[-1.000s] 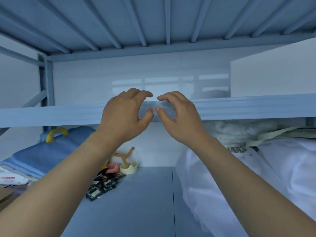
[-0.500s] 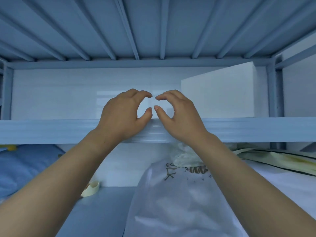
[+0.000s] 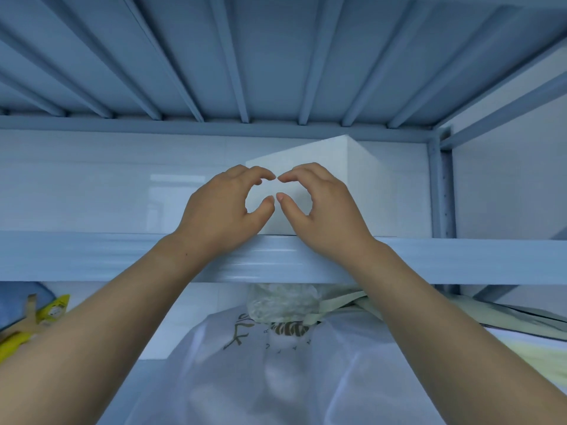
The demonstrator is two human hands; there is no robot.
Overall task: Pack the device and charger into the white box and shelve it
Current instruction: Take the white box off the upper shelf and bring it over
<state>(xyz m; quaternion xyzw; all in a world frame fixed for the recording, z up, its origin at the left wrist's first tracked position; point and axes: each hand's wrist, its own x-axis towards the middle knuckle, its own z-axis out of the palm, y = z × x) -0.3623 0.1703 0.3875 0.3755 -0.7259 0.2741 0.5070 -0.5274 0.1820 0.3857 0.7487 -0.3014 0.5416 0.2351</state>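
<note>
The white box point(image 3: 322, 161) stands closed on the upper blue shelf point(image 3: 92, 256), right of centre and a little back from the front edge. Both my hands are raised in front of its lower left part. My left hand point(image 3: 224, 207) and my right hand point(image 3: 325, 210) are each curled into a C, fingertips almost meeting, with nothing in them. Whether they touch the box, I cannot tell. My wrists cross the shelf's front edge. The device and the charger are not in sight.
A blue upright post point(image 3: 441, 185) bounds the shelf on the right, and a ribbed shelf underside point(image 3: 276, 56) hangs close above. On the lower level lie a white plastic bag point(image 3: 276, 378), beige straps point(image 3: 352, 302), blue fabric point(image 3: 18, 305) and a yellow item point(image 3: 52, 311).
The view has swung right and up, so the white box has shifted from the far right to the centre, behind my hands. Both hands keep the same curled pose.
</note>
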